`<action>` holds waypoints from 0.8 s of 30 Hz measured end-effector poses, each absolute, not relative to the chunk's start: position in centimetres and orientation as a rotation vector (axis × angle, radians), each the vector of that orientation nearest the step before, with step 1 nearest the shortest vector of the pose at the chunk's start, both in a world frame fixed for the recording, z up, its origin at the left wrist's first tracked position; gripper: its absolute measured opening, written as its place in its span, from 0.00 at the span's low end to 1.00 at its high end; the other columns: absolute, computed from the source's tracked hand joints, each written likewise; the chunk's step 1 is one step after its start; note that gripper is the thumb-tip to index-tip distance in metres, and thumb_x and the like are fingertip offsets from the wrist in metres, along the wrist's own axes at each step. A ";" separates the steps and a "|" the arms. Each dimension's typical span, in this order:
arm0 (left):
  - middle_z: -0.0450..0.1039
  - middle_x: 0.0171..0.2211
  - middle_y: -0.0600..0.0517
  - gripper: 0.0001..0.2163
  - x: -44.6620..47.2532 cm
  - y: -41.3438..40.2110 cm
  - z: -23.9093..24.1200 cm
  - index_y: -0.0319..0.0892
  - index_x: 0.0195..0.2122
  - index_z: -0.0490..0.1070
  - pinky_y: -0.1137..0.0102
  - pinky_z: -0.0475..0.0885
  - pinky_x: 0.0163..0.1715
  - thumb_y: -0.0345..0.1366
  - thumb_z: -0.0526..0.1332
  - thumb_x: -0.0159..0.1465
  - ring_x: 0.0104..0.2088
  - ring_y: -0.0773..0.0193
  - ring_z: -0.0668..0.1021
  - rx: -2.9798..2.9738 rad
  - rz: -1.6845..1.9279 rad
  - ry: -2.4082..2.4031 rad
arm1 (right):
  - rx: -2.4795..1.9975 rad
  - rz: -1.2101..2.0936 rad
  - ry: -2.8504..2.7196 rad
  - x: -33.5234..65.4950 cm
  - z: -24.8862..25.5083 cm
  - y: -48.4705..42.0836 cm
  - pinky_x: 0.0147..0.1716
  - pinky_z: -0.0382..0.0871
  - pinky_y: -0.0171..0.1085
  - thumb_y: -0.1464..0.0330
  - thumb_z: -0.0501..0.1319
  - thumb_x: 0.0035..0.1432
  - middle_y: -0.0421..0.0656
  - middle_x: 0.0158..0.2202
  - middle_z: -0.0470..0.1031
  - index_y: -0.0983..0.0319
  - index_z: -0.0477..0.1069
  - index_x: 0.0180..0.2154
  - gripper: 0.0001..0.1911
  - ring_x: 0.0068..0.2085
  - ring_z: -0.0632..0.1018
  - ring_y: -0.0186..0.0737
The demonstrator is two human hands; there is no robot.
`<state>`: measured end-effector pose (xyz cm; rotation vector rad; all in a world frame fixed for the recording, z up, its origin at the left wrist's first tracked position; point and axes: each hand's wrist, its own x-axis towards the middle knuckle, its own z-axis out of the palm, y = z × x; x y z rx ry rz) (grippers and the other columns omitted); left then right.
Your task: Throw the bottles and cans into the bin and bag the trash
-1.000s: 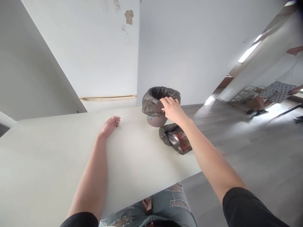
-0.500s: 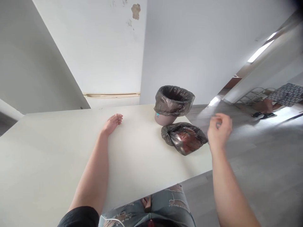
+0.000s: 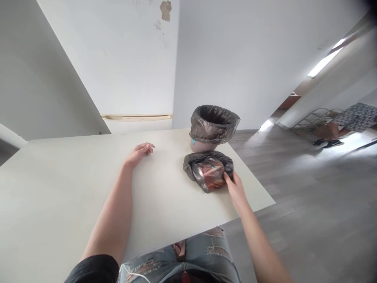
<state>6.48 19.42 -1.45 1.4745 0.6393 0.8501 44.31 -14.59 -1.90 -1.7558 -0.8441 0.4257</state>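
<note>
A filled black garbage bag [image 3: 210,173] lies on the white table, reddish and shiny contents showing through its thin plastic. My right hand [image 3: 235,186] grips its right side, thumb in front and the other fingers mostly hidden behind the plastic. Just behind the bag stands a small trash can [image 3: 203,147], upright, with a fresh black liner [image 3: 215,127] folded over its rim. My left hand [image 3: 140,154] rests on the table to the left of both, fingers loosely bent and nothing visible in it.
The white table [image 3: 165,196] ends at a right edge close to the bag. Behind it are a white refrigerator door [image 3: 138,59] and a grey wall [image 3: 235,59]. At far right, a seated person's legs [image 3: 334,131] and a wire rack [image 3: 312,118] show.
My right hand has come in from beyond the table's right edge and taken hold of the filled bag, which has shifted left. My left hand stays put, its fingers slightly more bent.
</note>
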 end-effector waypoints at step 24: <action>0.76 0.55 0.44 0.17 4.6 12.9 -2.1 0.46 0.50 0.78 0.55 0.76 0.56 0.51 0.64 0.68 0.56 0.50 0.78 1.797 1.290 1.146 | -0.846 1.199 -1.182 34.5 -1.9 5.2 0.45 0.73 0.40 0.63 0.77 0.50 0.40 0.39 0.80 0.56 0.80 0.42 0.16 0.42 0.79 0.41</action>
